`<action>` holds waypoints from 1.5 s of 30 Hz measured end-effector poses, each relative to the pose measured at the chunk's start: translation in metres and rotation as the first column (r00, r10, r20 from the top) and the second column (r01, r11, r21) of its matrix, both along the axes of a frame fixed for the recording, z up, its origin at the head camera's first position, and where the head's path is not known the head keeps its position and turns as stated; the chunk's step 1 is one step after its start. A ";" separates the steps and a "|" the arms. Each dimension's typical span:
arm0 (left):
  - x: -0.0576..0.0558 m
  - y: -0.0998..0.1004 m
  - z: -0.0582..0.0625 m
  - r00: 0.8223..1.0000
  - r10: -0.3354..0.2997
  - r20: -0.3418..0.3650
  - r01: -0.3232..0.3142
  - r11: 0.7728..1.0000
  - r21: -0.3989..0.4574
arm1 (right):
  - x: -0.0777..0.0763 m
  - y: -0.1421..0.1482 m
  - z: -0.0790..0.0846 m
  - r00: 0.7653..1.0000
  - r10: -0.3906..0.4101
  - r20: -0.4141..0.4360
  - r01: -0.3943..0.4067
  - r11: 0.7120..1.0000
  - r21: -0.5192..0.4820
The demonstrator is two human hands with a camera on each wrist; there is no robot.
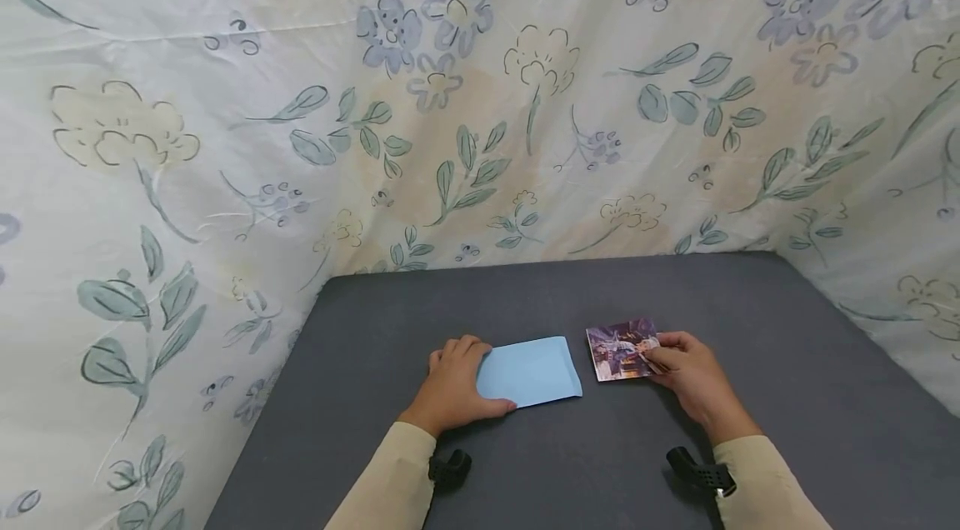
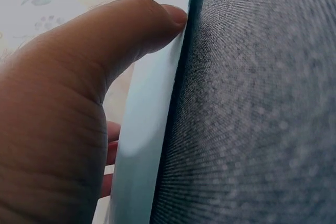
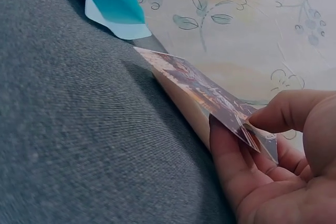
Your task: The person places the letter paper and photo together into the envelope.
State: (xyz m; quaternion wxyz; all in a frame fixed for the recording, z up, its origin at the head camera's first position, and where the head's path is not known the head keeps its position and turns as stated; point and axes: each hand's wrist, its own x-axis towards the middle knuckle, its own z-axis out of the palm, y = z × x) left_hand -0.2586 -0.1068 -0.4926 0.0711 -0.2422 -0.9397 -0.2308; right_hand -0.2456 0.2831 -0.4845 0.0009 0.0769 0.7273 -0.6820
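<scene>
A light blue envelope [image 1: 528, 372] lies on the dark table, its open mouth turned to the right. My left hand [image 1: 457, 384] spans the envelope's left end, thumb along the near edge and fingers at the far edge. Between thumb and fingers, my right hand [image 1: 693, 376] pinches the right end of a glossy picture card [image 1: 618, 351] printed in purple and orange. In the right wrist view the card [image 3: 205, 90] is tilted close over the table, with a paler layer under it. Its left edge is a short way from the envelope's gaping mouth [image 3: 115, 6].
The dark grey table [image 1: 600, 463] has a textured cloth-like surface. Floral fabric [image 1: 480, 97] hangs behind the table and along both sides. A black strap [image 1: 450, 470] is on the left wrist, another black strap [image 1: 701, 472] on the right.
</scene>
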 end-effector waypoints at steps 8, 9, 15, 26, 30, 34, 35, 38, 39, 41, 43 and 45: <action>0.002 0.000 -0.002 1.000 -0.006 0.020 0.006 1.000 0.011 | 0.000 -0.005 -0.003 1.000 0.027 0.005 -0.027 1.000 -0.012; 0.002 0.000 -0.002 1.000 0.001 0.028 -0.001 1.000 0.001 | 0.000 -0.005 -0.003 1.000 0.029 0.005 -0.029 1.000 -0.010; 0.003 0.002 -0.004 0.999 0.030 0.043 -0.029 0.999 -0.020 | 0.002 -0.007 -0.001 0.999 0.040 -0.002 -0.040 0.999 0.012; 0.005 0.005 -0.001 0.999 0.022 0.024 -0.022 1.000 0.001 | 0.001 -0.011 -0.006 0.999 0.051 -0.006 -0.051 0.999 -0.007; 0.007 0.006 -0.002 0.999 0.021 0.033 -0.021 1.000 0.013 | 0.002 -0.013 -0.008 0.997 0.072 -0.014 -0.072 0.997 -0.004; 0.008 0.006 -0.004 1.000 0.008 0.028 -0.009 1.000 0.024 | 0.004 -0.017 -0.009 0.994 0.108 -0.018 -0.108 0.994 -0.006; 0.008 0.006 -0.004 1.000 0.005 0.026 -0.006 1.000 0.027 | 0.005 -0.018 -0.009 0.993 0.120 -0.021 -0.120 0.993 -0.007; 0.009 0.006 -0.004 1.000 0.000 0.020 -0.001 0.999 0.032 | 0.007 -0.020 -0.008 0.989 0.145 -0.035 -0.145 0.989 -0.008; 0.009 0.006 -0.005 1.000 -0.001 0.019 0.000 0.999 0.033 | 0.007 -0.020 -0.007 0.988 0.149 -0.039 -0.150 0.989 -0.007; 0.009 0.006 -0.005 1.000 -0.005 0.015 0.005 0.999 0.036 | 0.008 -0.021 -0.007 0.987 0.155 -0.045 -0.155 0.988 -0.006; 0.010 0.007 -0.005 1.000 -0.010 0.011 0.009 0.999 0.039 | 0.008 -0.022 -0.006 0.986 0.160 -0.049 -0.161 0.987 -0.008; 0.010 0.007 -0.005 1.000 -0.013 0.006 0.013 0.999 0.040 | 0.008 -0.022 -0.006 0.986 0.159 -0.050 -0.160 0.987 -0.009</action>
